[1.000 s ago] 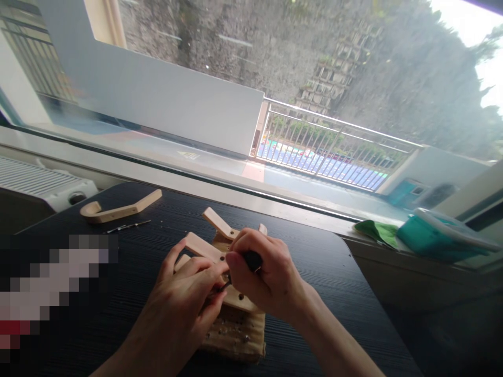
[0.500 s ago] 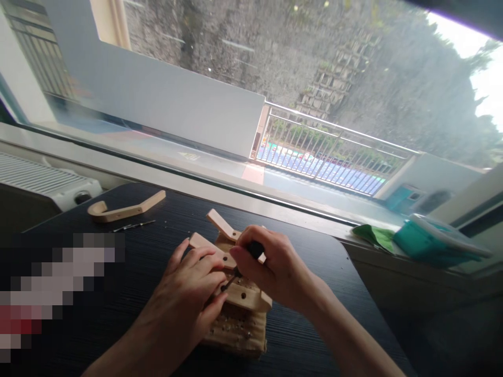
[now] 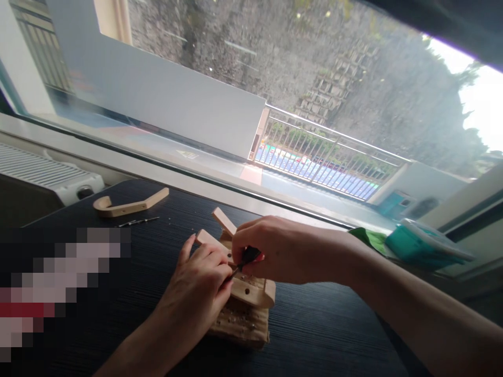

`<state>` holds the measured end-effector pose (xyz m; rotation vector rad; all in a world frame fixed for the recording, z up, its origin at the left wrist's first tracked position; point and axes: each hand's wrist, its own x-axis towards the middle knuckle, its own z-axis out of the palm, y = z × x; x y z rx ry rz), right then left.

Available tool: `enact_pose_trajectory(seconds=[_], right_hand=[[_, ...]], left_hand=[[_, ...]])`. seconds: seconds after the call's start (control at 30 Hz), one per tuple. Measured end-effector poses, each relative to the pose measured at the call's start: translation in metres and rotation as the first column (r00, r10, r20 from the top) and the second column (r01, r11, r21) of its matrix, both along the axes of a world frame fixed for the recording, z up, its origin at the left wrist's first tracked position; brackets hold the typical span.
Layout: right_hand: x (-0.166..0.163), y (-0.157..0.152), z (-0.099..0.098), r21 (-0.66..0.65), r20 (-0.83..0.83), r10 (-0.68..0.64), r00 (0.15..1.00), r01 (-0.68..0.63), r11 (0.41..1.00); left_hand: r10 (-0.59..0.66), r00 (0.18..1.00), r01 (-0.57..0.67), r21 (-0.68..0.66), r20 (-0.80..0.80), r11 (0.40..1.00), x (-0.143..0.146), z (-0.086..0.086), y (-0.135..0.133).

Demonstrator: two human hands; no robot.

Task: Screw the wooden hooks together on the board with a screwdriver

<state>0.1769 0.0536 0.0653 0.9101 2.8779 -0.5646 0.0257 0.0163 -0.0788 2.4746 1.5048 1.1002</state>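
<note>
My right hand (image 3: pixel 281 250) is wrapped around the black and red handle of a screwdriver (image 3: pixel 251 255), its thin shaft slanting down left. The shaft meets a pale wooden hook (image 3: pixel 255 292) with a dark hole in it. My left hand (image 3: pixel 202 277) presses on this hook's left part, fingers spread over the wood; its fingertips hide the screwdriver's tip. Underneath is a cardboard block (image 3: pixel 247 329) pitted with small holes. Two more wooden arms, one of them a bar (image 3: pixel 209 240), stick out at the block's far side, partly behind my hands.
Another curved wooden hook (image 3: pixel 129 208) lies at the back left of the dark table (image 3: pixel 314 324), beside thin metal bits (image 3: pixel 139 222). A pixelated patch covers the left side. On the sill at right are a green cloth (image 3: pixel 369 240) and a teal box (image 3: pixel 426 245). A radiator (image 3: pixel 43 170) stands left.
My right wrist and forearm have swung up and outward to the right, turning the screwdriver handle. My left hand stays on the wood. The whole view has shifted slightly.
</note>
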Motion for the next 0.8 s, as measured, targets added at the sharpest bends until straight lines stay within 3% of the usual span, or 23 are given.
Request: enact_pose_trajectory(seconds=[0.1, 0.5, 0.8], right_hand=[[-0.005, -0.001, 0.001, 0.018, 0.031, 0.022, 0.999, -0.022, 1.000], [-0.010, -0.002, -0.007, 0.068, 0.037, -0.003, 0.999, 0.001, 0.998], [-0.012, -0.005, -0.001, 0.107, 0.065, 0.026, 0.998, -0.033, 0.994]], left_hand=[[0.011, 1.000, -0.011, 0.026, 0.004, 1.000, -0.001, -0.001, -0.001], [0.014, 0.998, -0.021, -0.093, -0.069, 0.995, -0.004, 0.004, -0.007], [0.047, 0.996, -0.041, 0.078, -0.073, 0.996, -0.014, 0.009, -0.012]])
